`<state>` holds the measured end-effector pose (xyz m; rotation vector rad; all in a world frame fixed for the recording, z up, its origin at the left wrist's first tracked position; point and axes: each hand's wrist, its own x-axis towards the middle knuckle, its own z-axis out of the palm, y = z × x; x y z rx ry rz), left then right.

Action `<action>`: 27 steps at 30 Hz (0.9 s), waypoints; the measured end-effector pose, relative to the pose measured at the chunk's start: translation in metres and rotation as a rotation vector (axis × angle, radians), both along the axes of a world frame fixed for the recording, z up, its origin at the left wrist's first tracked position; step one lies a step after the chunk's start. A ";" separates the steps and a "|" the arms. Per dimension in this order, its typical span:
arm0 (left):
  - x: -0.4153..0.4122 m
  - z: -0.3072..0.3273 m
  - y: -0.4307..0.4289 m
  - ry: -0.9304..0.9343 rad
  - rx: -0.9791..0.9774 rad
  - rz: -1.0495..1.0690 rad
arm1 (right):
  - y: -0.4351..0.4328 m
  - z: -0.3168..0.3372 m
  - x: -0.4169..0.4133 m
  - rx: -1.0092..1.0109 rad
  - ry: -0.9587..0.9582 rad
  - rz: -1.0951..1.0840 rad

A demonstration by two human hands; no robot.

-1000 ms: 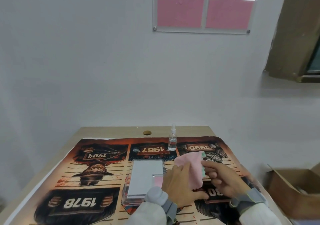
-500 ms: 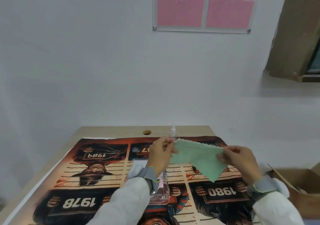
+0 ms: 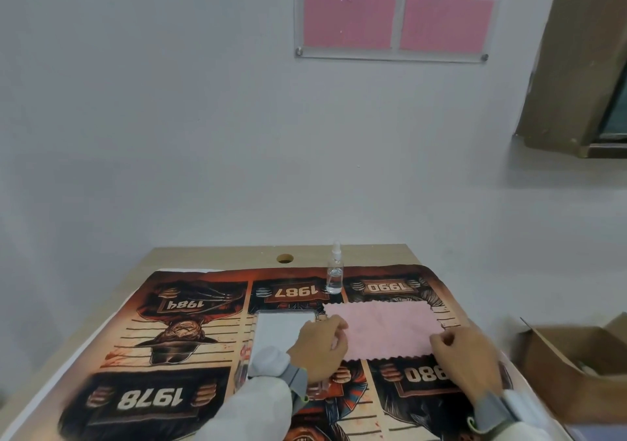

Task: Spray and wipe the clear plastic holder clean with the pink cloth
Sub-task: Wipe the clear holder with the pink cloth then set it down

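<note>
The pink cloth (image 3: 383,330) lies spread flat on the printed mat, right of the middle. My left hand (image 3: 320,347) pinches the cloth's left edge and my right hand (image 3: 464,356) pinches its near right corner. The clear plastic holder (image 3: 276,333) with a white sheet inside lies flat on the mat just left of the cloth, partly hidden by my left wrist and sleeve. A small clear spray bottle (image 3: 335,272) stands upright behind the cloth, near the table's far edge.
A printed poster mat (image 3: 163,345) with year numbers covers the wooden table (image 3: 217,255), which has a round cable hole (image 3: 284,258) at the back. An open cardboard box (image 3: 570,356) sits to the right of the table. A grey wall stands close behind.
The cloth was bunched in both hands, then held up stretched with its green side showing; now it lies flat on the mat pink side up, both hands lowered with it.
</note>
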<state>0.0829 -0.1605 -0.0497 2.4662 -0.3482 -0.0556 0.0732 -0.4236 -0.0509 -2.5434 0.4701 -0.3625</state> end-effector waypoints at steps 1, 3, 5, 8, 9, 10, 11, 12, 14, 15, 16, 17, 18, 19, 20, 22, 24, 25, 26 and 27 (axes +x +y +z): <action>0.000 0.002 -0.002 -0.012 0.008 0.015 | 0.002 0.002 0.002 -0.027 0.004 -0.018; 0.001 0.007 -0.005 -0.032 0.021 0.039 | 0.006 0.007 0.007 -0.044 -0.063 -0.070; 0.003 0.009 -0.008 -0.024 0.079 0.047 | 0.009 0.008 0.015 -0.057 -0.094 -0.123; 0.001 0.009 -0.014 0.041 0.313 0.044 | 0.006 0.006 0.026 -0.131 0.070 -0.091; 0.000 0.008 -0.016 0.057 0.344 0.047 | 0.005 0.005 0.028 -0.155 0.115 -0.078; -0.001 0.007 -0.018 0.070 0.344 0.053 | 0.003 0.005 0.029 -0.168 0.141 -0.068; -0.002 0.007 -0.019 0.078 0.339 0.060 | 0.002 0.006 0.030 -0.166 0.150 -0.077; -0.002 0.008 -0.018 0.081 0.345 0.067 | 0.003 0.007 0.029 -0.164 0.154 -0.104; -0.003 0.011 -0.014 0.060 0.337 0.101 | 0.007 0.009 0.026 -0.204 0.145 -0.154; -0.004 0.014 -0.010 0.034 0.288 0.146 | 0.012 0.010 0.024 -0.232 0.105 -0.157; -0.004 0.017 -0.002 -0.001 0.219 0.210 | 0.019 0.010 0.021 -0.215 0.021 -0.129; -0.006 0.019 0.008 -0.043 0.154 0.288 | 0.028 0.011 0.018 -0.141 -0.075 -0.065; -0.007 0.021 0.021 -0.082 0.115 0.367 | 0.041 0.012 0.014 -0.036 -0.144 0.025; -0.010 0.022 0.037 -0.106 0.091 0.445 | 0.058 0.013 0.011 0.061 -0.167 0.126; -0.012 0.023 0.054 -0.112 0.071 0.516 | 0.077 0.015 0.008 0.143 -0.137 0.218; -0.018 0.021 0.086 -0.067 0.059 0.612 | 0.118 0.014 0.005 0.241 -0.014 0.370; -0.028 0.019 0.110 0.021 0.078 0.654 | 0.156 0.009 0.003 0.225 0.076 0.422; -0.033 0.018 0.118 0.058 0.079 0.654 | 0.171 0.008 0.003 0.187 0.102 0.417; -0.037 0.016 0.124 0.081 0.072 0.648 | 0.182 0.006 0.002 0.131 0.113 0.400; -0.041 0.015 0.127 0.090 0.066 0.644 | 0.190 0.005 0.002 0.072 0.121 0.381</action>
